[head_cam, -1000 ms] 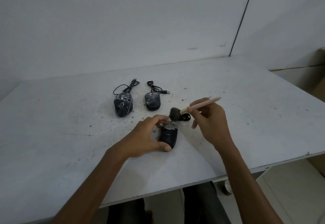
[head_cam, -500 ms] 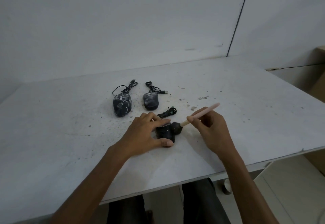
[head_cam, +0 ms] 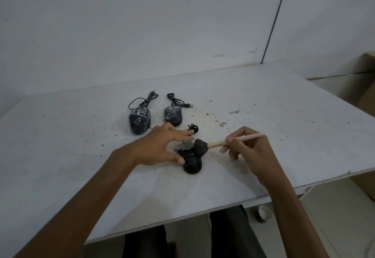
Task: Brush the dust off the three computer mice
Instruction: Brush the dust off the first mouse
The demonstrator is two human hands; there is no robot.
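On one table (head_cam: 284, 136), three mice (head_cam: 139, 123) (head_cam: 173, 116) (head_cam: 191, 162), one brush (head_cam: 216, 144), left hand (head_cam: 160, 146), right hand (head_cam: 251, 152)

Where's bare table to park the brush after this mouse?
Free: table right of the right hand, out to its edge; also left of the leftmost mouse. Crowded: centre, with left hand, brush, near mouse, middle mouse, cables.

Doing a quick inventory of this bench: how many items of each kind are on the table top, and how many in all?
Computer mice: 3 (back left, back right, nearest)
Brush: 1
Total: 4
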